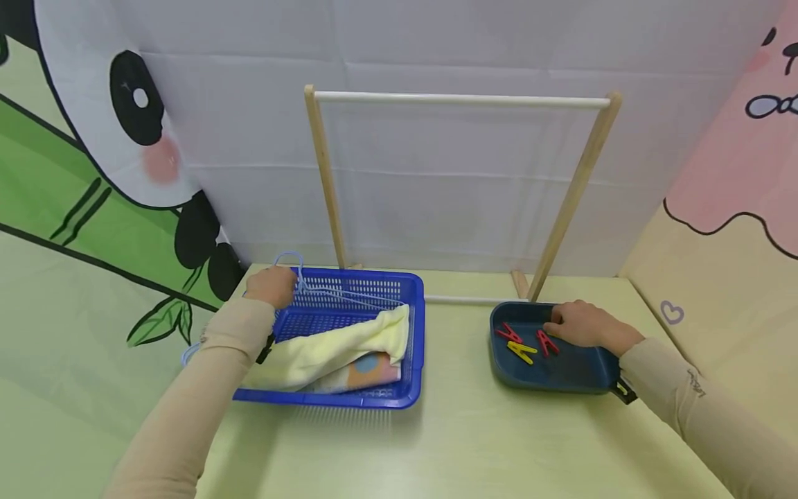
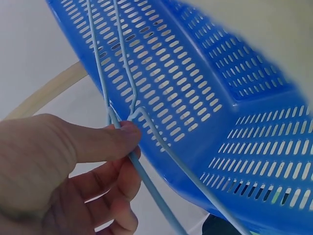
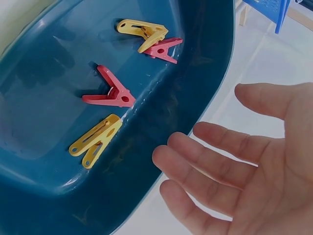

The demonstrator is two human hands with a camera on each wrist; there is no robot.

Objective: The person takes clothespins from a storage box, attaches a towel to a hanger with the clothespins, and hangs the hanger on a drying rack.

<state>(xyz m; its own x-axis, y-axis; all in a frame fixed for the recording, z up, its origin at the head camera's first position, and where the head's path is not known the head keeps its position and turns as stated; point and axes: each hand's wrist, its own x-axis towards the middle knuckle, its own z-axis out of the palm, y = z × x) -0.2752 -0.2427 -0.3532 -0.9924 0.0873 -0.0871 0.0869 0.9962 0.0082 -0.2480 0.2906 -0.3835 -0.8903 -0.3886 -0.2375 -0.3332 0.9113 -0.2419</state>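
Observation:
At the basket's far left side, my left hand point(image 1: 272, 286) pinches a light blue wire hanger point(image 2: 154, 193) between thumb and fingers. The blue plastic basket point(image 1: 413, 346) below it holds a pale yellow cloth point(image 1: 337, 345) and a patterned cloth point(image 1: 368, 371), both partly covered by the left arm or each other. My right hand point(image 1: 586, 324) is over the far right part of a dark blue tray point(image 1: 580, 367), its fingers loosely spread and holding nothing. Several clothespins lie in the tray, including a red clothespin point(image 3: 111, 90) and a yellow clothespin point(image 3: 95, 139).
Behind the basket and tray stands a rack with wooden posts point(image 1: 576, 187) and a white top bar point(image 1: 461, 100). Both containers sit on a pale yellow-green table point(image 1: 461, 443). A printed backdrop point(image 1: 249, 118) rises behind, and a side panel point(image 1: 723, 312) stands at the right.

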